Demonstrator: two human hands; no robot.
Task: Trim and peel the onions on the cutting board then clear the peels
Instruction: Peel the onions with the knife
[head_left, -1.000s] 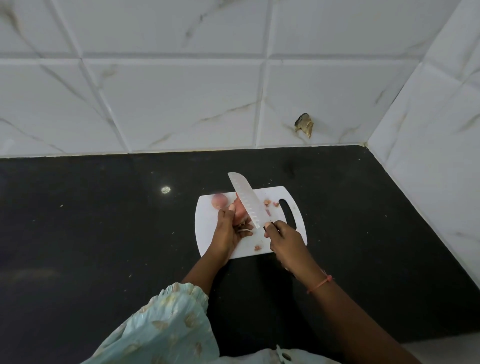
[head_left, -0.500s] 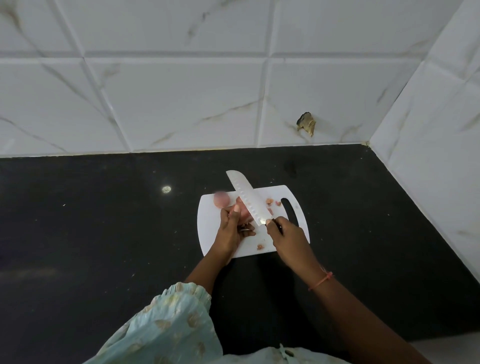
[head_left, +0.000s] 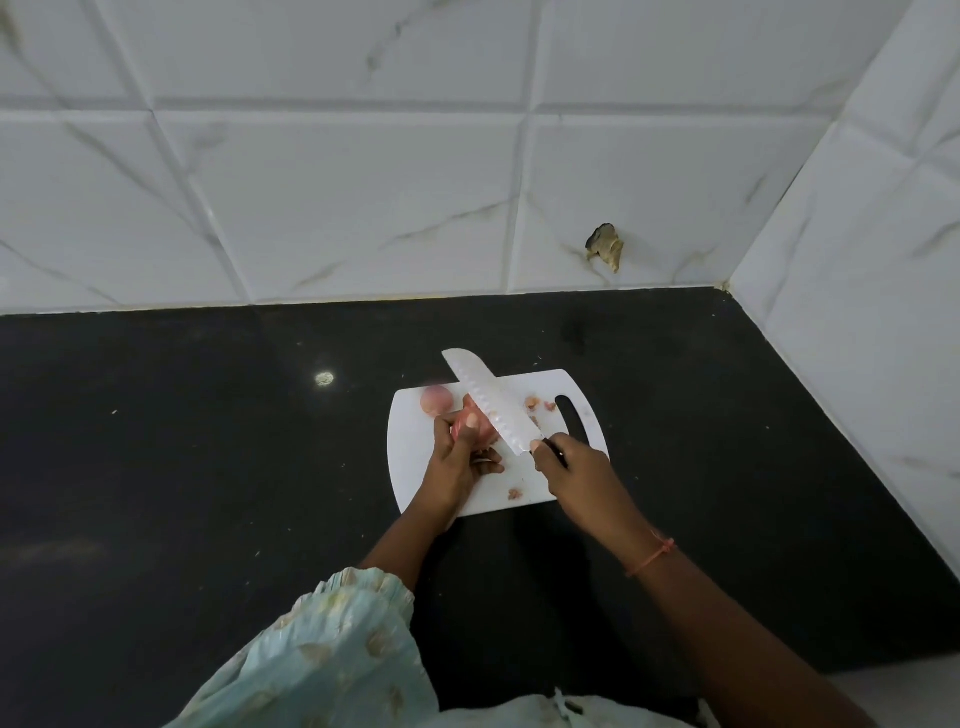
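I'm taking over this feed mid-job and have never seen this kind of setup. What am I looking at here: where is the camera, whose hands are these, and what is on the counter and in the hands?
There is no machine here: a person works with two bare hands. The single picture comes from a wide-angle camera worn on the person's head, looking forward and down, so the arms enter from the bottom edge.

On the black counter lies a white cutting board. The left hand grips a pink onion on the board. The right hand holds a knife by its dark handle, the pale blade slanting over that onion. A second onion sits at the board's far left corner. Small peel scraps lie near the board's handle slot, and another scrap near its front edge. White tiled walls stand behind and to the right.
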